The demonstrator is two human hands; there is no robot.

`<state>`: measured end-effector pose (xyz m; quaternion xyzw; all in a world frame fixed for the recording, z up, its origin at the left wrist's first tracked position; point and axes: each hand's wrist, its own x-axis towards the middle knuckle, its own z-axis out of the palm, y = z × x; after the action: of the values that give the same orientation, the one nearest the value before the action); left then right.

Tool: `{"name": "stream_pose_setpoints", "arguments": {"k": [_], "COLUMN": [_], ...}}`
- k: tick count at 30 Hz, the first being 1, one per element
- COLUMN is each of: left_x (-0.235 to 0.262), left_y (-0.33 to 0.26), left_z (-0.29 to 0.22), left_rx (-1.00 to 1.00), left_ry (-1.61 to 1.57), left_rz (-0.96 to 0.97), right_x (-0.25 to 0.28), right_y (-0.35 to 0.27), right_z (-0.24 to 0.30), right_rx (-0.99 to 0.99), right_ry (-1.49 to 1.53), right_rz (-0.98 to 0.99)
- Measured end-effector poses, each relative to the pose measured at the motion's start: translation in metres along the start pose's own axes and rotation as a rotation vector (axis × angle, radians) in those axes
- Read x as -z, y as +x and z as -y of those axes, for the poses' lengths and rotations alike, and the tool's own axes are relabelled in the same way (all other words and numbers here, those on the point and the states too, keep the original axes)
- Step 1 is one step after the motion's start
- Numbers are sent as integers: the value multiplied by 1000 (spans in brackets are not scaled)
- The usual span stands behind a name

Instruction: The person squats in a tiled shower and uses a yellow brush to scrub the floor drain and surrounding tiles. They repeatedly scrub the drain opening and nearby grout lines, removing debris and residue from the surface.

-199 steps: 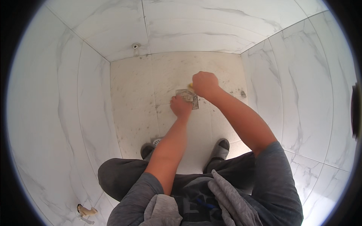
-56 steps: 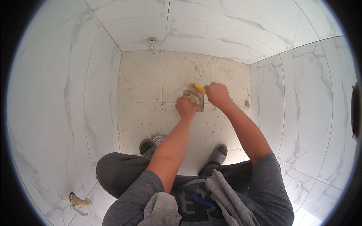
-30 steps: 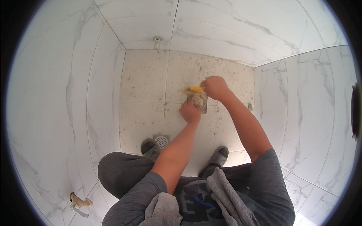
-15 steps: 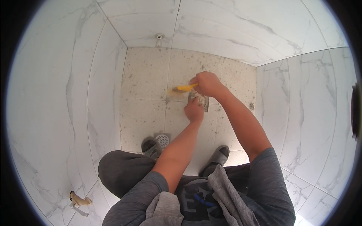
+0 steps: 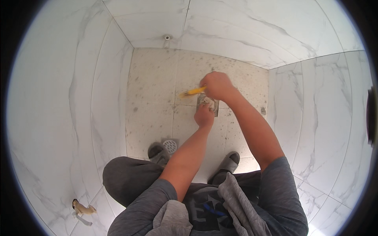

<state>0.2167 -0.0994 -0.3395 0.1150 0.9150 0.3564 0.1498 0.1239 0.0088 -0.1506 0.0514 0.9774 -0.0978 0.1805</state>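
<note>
Head view. Floor (image 5: 153, 90) of beige speckled tile, stained with dark spots, fills the centre of the frame; white marbled walls (image 5: 63, 102) close it in on left, top and right, meeting in corners at upper left and upper right. Small round fitting (image 5: 167, 37) low on the far wall, top centre. Round drain (image 5: 170, 145) in the floor, just left of centre, beside the left sandal (image 5: 157, 152); right sandal (image 5: 228, 162) lower centre. Person squats, grey trousers and grey shirt along the bottom edge.

Right hand (image 5: 215, 85), upper centre, fist closed around a yellow tool (image 5: 191, 92) whose tip points left over the tile. Left hand (image 5: 204, 116) just below it, fingers curled down onto a square metal plate (image 5: 213, 105) set in the floor; whether it grips or only presses, cannot tell. Scrap of tan debris (image 5: 80, 209) on the left wall, lower left.
</note>
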Motion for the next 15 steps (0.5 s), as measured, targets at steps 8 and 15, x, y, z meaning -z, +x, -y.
{"name": "stream_pose_setpoints", "arguments": {"k": [8, 15], "left_x": [-2, 2], "left_y": [0, 0], "left_z": [-2, -5], "left_rx": [-19, 30], "left_ry": [77, 81], "left_rz": [88, 181], "right_x": [-9, 1], "right_y": [4, -4], "right_z": [13, -15], "right_rx": [-18, 11], "right_ry": [-202, -31], "right_rz": [66, -32]}}
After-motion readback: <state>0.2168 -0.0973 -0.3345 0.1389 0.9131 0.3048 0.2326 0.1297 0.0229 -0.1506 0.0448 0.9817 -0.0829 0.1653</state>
